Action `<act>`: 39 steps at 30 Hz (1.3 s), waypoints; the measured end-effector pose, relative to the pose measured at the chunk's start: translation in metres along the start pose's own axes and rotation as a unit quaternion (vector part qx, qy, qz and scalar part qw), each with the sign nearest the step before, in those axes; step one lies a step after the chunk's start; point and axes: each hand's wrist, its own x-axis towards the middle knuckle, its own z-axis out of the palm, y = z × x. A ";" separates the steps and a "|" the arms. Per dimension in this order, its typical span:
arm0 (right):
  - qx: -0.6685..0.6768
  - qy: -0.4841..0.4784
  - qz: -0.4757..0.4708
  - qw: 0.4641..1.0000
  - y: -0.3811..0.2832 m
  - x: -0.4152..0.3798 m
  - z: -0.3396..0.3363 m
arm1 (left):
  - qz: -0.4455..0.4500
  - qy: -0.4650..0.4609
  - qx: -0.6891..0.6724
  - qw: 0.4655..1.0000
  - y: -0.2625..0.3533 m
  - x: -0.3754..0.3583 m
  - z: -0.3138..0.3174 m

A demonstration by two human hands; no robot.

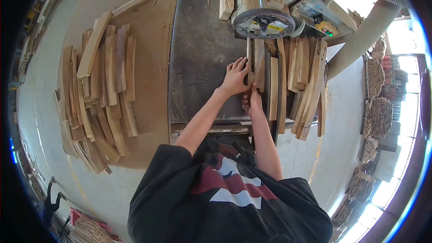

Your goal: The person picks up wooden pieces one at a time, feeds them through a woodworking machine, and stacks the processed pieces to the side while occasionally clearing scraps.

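On the dark machine table [198, 63], both my hands are at a narrow wood strip [250, 58] that runs forward beneath the machine's handwheel [263, 23]. My left hand [235, 76] lies against the strip's left side, fingers spread and pointing forward. Close behind it, my right hand [254, 100] has its thumb on the near end of the strip and its other fingers curled underneath. Another wood piece [259, 69] lies just right of the strip. The strip's far end is hidden under the machine.
Curved wood pieces are heaped on a brown board [148, 85] at left. More long pieces [310, 85] lie right of the machine table. A ribbed hose [364, 36] hangs at upper right. Wood stacks [378, 117] line the far right. A person [50, 204] is at lower left.
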 end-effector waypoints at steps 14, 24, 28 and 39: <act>-0.035 0.007 0.009 0.999 -0.006 0.008 0.004 | -0.069 0.103 -0.033 0.992 -0.031 0.075 0.008; -0.036 0.014 -0.006 0.999 -0.008 0.003 0.004 | 0.008 0.119 0.030 0.992 -0.015 0.072 0.002; 0.043 -0.038 -0.007 0.998 0.002 0.007 -0.009 | 0.019 0.100 0.053 0.993 -0.013 0.058 0.007; 0.078 -0.021 -0.045 0.996 0.016 -0.018 -0.023 | 0.034 0.067 0.012 0.997 0.036 -0.040 -0.012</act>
